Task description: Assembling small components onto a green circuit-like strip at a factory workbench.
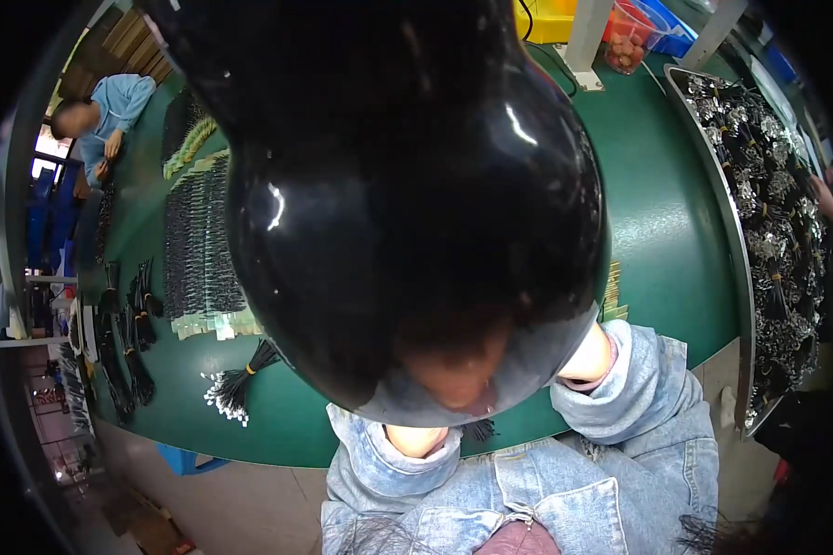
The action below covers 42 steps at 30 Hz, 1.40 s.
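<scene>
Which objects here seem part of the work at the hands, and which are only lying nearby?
In hand, as far as visible (a glossy black dome hides both hands):
- left wrist, right wrist
- black wire ends by the left wrist

Lying about:
- tied wire bundle
- rows of wires
- tray of black cables
- clear tub

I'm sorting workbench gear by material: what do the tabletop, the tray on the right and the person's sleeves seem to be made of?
The tabletop looks like a green rubber or vinyl mat, smooth with a soft sheen. The tray seems to be metal, judging by its thin grey, dully shining rim. The sleeves look like light blue denim, with stitched seams and folded cuffs. Both hands are hidden behind a glossy black object.
</scene>
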### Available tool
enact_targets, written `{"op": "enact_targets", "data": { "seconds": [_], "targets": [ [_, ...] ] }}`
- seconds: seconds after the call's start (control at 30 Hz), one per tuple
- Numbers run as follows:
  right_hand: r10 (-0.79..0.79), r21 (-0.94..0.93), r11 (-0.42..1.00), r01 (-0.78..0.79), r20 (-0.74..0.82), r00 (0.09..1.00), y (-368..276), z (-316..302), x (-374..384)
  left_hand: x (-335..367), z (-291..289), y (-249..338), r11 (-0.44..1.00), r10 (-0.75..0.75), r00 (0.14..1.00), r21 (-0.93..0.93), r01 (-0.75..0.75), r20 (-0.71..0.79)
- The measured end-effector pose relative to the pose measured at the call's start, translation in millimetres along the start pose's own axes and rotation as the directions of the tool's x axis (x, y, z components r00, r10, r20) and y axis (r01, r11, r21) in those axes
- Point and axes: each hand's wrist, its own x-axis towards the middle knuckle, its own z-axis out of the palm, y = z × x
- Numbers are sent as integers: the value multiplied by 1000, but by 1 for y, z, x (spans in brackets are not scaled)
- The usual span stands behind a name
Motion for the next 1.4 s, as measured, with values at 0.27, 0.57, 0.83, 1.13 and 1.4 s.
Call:
{"op": "enact_targets", "data": {
  "seconds": [0.27, 0.57, 0.83, 1.13, 1.4],
  "targets": [
    [14, 111, 994, -14, -4, 1000, 5, -4, -2, 2, 15, 9, 992, -49, 996, -122, 40, -73],
    [-78, -7, 997, 78, -4, 997, -8, -3, -4, 8, 18, 5, 992, 10, 992, 124, -26, 126],
    [-37, 122, 992, 38, -8, 999, -5, 0, -4, 6, 26, 14, 999, -20, 999, -30, 21, 33],
    [-72, 101, 992, 73, -22, 997, 0, 3, -2, 3, 18, 14, 993, -1, 998, 114, -7, 70],
    [-18, 178, 984, 16, 12, 1000, 2, 1, -2, 5, 20, 14, 979, -135, 988, -144, 144, 69]
  ]
}}
